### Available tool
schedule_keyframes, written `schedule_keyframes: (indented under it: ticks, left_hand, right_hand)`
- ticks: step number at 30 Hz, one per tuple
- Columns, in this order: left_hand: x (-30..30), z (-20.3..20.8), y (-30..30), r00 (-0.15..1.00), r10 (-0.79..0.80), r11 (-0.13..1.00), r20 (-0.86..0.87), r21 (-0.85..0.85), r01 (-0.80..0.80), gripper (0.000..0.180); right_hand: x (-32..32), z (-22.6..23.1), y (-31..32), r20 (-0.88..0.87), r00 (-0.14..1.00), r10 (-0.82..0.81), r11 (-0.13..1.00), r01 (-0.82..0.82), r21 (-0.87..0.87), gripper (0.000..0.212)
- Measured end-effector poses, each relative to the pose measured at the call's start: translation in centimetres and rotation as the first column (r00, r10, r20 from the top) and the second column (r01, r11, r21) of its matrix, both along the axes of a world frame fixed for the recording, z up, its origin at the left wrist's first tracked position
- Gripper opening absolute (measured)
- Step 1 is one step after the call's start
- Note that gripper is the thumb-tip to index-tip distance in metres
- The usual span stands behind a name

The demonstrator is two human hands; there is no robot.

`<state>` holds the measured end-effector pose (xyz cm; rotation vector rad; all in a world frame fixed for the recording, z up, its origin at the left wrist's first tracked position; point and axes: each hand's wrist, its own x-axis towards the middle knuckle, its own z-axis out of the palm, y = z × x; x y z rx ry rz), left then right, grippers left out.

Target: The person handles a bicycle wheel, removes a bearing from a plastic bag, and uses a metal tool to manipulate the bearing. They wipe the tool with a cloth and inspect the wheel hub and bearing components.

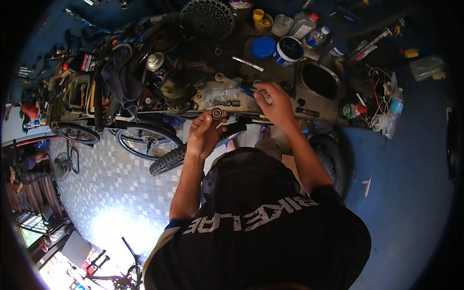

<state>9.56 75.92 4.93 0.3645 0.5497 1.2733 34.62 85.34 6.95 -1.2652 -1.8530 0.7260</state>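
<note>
Just off the near edge of the workbench, my left hand grips a small round bearing, its ring face showing between thumb and fingers. My right hand is over the bench edge with thumb and fingers drawn together. Something small and pale seems to be at its fingertips, too small to name. Close by on the bench lies a clear plastic bag, between the two hands. A dark metal socket-like piece rests at the bag's near side. Beyond it lies a metal crank-like arm.
An open tub of dark grease, a blue lid and bottles stand at the back right. A spray can, a dark rag and a large cassette are leftward. Bicycle wheels lean below the bench.
</note>
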Motion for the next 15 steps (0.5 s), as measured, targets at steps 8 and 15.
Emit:
schedule_keyframes:
  ticks: [8, 15]
  left_hand:
    - [1.9, -0.7, 2.5, 0.994, -0.097, 0.991, 0.054, 0.094, 0.091, 0.014]
    - [3.8, 0.5, 3.2, 0.990, -0.113, 0.991, -0.090, 0.060, 0.118, 0.030]
  right_hand:
    - [-3.0, 5.4, -4.8, -0.096, 0.976, 0.197, 0.980, -0.198, -0.001, 0.043]
    - [-1.5, 4.6, -5.0, 0.061, 0.972, 0.227, 0.970, -0.231, 0.078, 0.052]
